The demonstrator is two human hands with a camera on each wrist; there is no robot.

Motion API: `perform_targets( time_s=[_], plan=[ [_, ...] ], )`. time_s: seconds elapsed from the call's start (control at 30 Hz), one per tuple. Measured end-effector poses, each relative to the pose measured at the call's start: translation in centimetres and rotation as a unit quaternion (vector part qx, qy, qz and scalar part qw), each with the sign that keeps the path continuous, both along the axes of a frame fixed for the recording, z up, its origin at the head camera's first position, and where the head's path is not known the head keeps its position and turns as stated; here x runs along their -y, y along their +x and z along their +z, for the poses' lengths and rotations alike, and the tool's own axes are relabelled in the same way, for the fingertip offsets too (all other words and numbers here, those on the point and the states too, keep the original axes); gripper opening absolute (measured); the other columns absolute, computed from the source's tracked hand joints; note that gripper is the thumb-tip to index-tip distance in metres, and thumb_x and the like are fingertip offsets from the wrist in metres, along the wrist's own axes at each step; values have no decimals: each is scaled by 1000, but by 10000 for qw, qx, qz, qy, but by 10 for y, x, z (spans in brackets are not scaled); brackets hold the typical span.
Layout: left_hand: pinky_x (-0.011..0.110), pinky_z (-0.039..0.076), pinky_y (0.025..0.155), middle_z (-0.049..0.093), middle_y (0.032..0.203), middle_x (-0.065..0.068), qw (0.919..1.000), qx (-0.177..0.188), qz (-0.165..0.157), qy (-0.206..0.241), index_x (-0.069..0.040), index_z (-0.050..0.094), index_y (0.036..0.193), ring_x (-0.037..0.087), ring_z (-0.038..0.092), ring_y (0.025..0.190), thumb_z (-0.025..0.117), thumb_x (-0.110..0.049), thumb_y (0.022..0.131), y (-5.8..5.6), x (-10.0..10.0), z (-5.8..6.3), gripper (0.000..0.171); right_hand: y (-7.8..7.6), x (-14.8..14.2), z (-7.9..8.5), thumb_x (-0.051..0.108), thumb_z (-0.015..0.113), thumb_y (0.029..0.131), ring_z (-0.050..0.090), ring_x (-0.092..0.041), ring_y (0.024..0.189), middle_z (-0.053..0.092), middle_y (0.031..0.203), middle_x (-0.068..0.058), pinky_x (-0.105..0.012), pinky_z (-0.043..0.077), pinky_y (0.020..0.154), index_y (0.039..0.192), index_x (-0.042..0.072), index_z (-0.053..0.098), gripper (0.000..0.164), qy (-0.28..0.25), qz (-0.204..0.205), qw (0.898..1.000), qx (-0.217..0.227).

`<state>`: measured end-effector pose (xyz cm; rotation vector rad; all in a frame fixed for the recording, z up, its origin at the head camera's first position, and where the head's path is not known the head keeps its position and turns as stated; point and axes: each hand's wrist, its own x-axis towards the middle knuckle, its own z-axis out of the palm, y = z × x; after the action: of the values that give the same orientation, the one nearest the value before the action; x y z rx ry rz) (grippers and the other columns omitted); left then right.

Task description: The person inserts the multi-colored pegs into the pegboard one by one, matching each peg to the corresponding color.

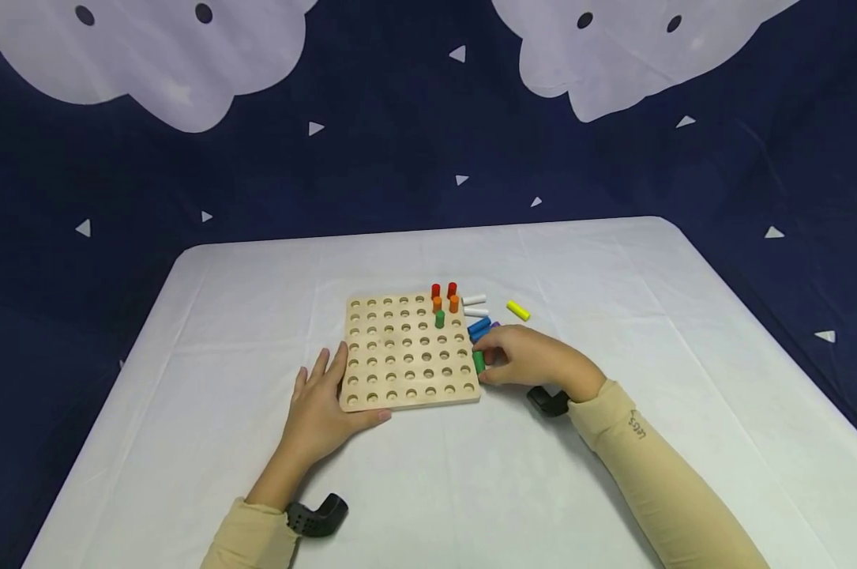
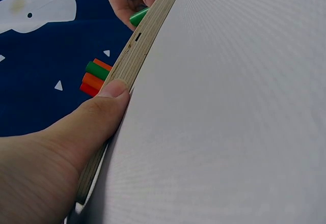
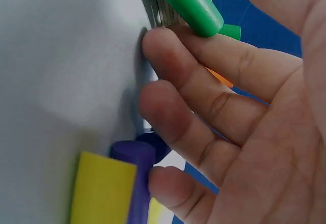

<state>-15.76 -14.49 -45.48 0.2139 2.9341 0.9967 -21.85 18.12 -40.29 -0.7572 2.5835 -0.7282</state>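
Observation:
A square wooden pegboard [image 1: 407, 348] with rows of round holes lies on the table. My left hand [image 1: 321, 412] rests against its near left corner, fingers along the left side and thumb [image 2: 102, 112] against the front edge. Two red pegs [image 1: 452, 291], two orange pegs [image 1: 454, 304] and one green peg [image 1: 439, 319] stand in the board's far right corner. At the board's right edge my right hand [image 1: 531, 359] pinches another green peg [image 3: 196, 7], tilted, between thumb and forefinger. Its other fingers are loosely bent near the loose pegs.
Right of the board lie two white pegs [image 1: 475, 299], blue pegs [image 1: 479, 325], a purple peg [image 3: 135, 178] partly hidden by the right hand, and a yellow peg [image 1: 518, 310] farther out. A white cloth covers the table [image 1: 428, 490]; a dark blue patterned curtain [image 1: 385, 174] hangs behind.

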Motion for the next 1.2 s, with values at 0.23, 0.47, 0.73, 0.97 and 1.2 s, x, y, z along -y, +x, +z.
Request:
perform_targets(
  time_s=[0.23,0.47,0.73,0.97,1.2],
  plan=[
    [58,2,124,27,161,23,10000,84,19,-6,-3,21,158,39,15,154,85,-61,65,0,0,2,127,-2,-2,-3,18,75,88,57,-9,75,66,88,3,-23,51,69,126,5,64,42,-278,-222,9994,26],
    [58,1,124,27,161,23,9999,97,17,18,-3,21,158,39,14,154,86,-59,65,0,-1,3,126,-4,-1,-7,16,76,87,60,-12,75,66,84,3,-26,52,69,120,11,59,38,-682,-430,9965,219],
    [60,2,124,28,160,24,10000,21,-1,28,-2,22,157,40,15,153,86,-58,65,0,0,3,125,-12,-5,-14,14,77,84,59,-14,73,68,86,3,-26,51,64,116,13,62,35,-999,-799,9917,-145],
    [59,1,124,28,160,23,10000,46,-1,44,-2,22,157,40,15,153,86,-58,66,0,0,5,125,-23,-1,-16,17,75,88,57,-18,76,71,94,0,-27,48,59,122,11,62,36,-1439,-1341,9789,-561],
    [59,1,124,27,161,23,9999,89,9,63,-3,21,157,39,14,154,86,-58,65,0,0,4,126,-35,14,-11,19,75,89,60,-17,79,74,95,0,-30,49,61,118,12,64,31,-1344,-1406,9759,-992]
  ],
)
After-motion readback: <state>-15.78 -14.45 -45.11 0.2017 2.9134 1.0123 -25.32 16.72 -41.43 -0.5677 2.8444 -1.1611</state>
